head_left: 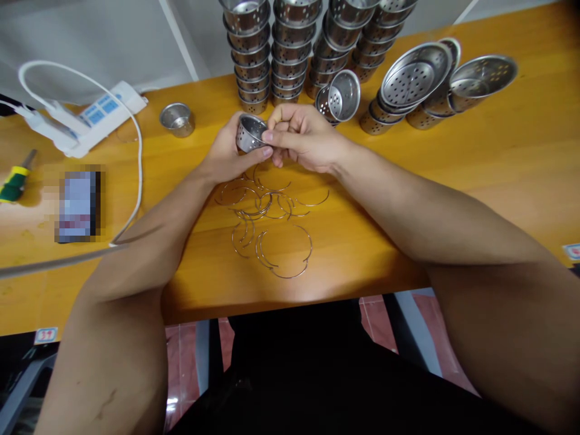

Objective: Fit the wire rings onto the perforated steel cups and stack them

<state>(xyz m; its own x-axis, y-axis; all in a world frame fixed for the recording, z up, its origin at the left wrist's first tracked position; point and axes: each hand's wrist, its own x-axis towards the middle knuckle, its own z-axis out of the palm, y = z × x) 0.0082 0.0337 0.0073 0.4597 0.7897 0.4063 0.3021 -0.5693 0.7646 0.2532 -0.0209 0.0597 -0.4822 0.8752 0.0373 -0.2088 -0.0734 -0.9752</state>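
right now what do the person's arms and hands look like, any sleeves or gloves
Both arms are bare from the frame's edge to the fingers: no sleeves, gloves, watch or rings in view. The left hand and right hand are ungloved. A faint darker streak shows on the left forearm near the bottom edge.

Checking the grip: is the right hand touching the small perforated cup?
Touching. The head view shows the right hand with its thumb pressed on the rim of the perforated cup, which the left hand cradles.
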